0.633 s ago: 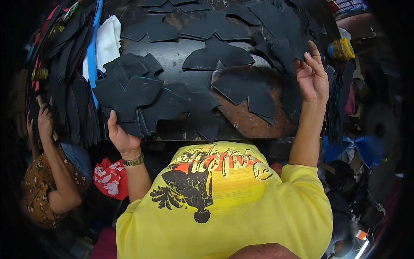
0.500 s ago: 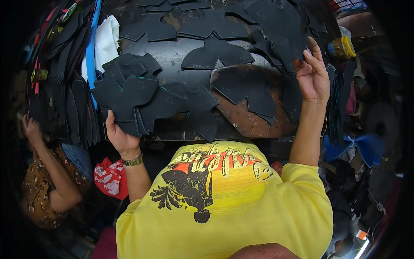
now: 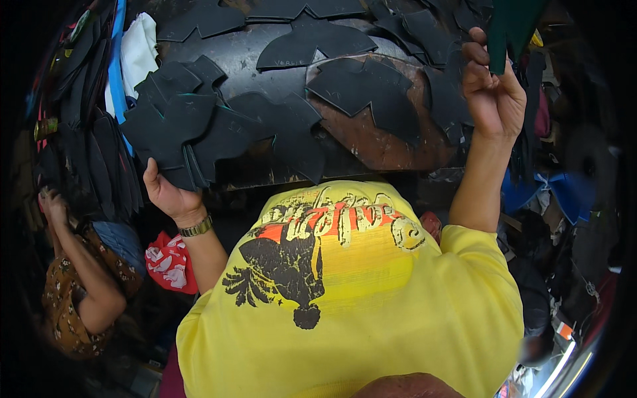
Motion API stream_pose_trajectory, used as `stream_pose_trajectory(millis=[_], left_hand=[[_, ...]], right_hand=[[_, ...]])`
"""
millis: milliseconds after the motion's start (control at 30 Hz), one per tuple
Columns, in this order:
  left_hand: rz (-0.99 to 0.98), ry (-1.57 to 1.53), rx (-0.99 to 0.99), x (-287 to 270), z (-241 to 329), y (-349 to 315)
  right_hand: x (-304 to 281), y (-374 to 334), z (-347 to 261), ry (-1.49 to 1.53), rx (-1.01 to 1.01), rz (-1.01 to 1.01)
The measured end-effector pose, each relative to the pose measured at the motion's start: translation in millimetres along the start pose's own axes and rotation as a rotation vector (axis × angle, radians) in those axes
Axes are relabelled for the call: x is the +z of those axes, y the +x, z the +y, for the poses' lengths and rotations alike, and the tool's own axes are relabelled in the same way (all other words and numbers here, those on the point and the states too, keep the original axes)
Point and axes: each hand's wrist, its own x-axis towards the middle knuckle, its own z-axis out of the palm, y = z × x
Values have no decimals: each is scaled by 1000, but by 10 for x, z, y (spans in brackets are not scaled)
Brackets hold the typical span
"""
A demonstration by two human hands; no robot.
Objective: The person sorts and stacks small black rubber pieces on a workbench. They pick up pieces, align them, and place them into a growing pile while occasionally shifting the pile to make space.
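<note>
My right hand (image 3: 494, 99) is raised at the right side of the table, its fingers closed on a dark green cut piece (image 3: 514, 30) that hangs in front of the fingertips. My left hand (image 3: 171, 194) is at the table's near edge, around the lower corner of a stack of black cut pieces (image 3: 174, 123). Its thumb stands up beside the stack, while its other fingers are partly hidden under the pieces. Just right of the stack lie more overlapping black pieces (image 3: 282, 132). A notched black piece (image 3: 361, 89) rests on a worn brown patch (image 3: 391, 142) of the tabletop.
Winged black pieces (image 3: 315, 43) cover the table's far part. Black strips (image 3: 83, 132), a blue band (image 3: 119, 73) and white cloth (image 3: 139, 56) line the left side. A co-worker's arm (image 3: 93, 278) shows at the lower left, near a red and white bag (image 3: 171, 262).
My right hand has lifted a piece, and its green side now shows. The view has shifted, so the table sits higher in the picture. My left hand stays at the stack.
</note>
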Motion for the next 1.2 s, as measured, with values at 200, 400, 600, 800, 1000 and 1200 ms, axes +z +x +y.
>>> stream_pose_trajectory(millis=[200, 400, 600, 800, 1000, 1200], left_hand=[[-46, -100, -49, -94, 43, 38], [-106, -103, -79, -46, 58, 49], [-136, -91, -74, 18, 98, 34], [-176, -86, -90, 142, 121, 0], [-174, -109, -86, 119, 126, -39], [-87, -96, 1, 120, 149, -129]], right_hand=[[36, -241, 8, -205, -90, 26], [40, -377, -208, -263, -109, 50], [12, -529, -323, -401, -144, 115], [-35, -665, -232, -349, -175, 204], [-35, -730, -131, -385, -96, 182], [22, -683, 293, -482, 130, 196]])
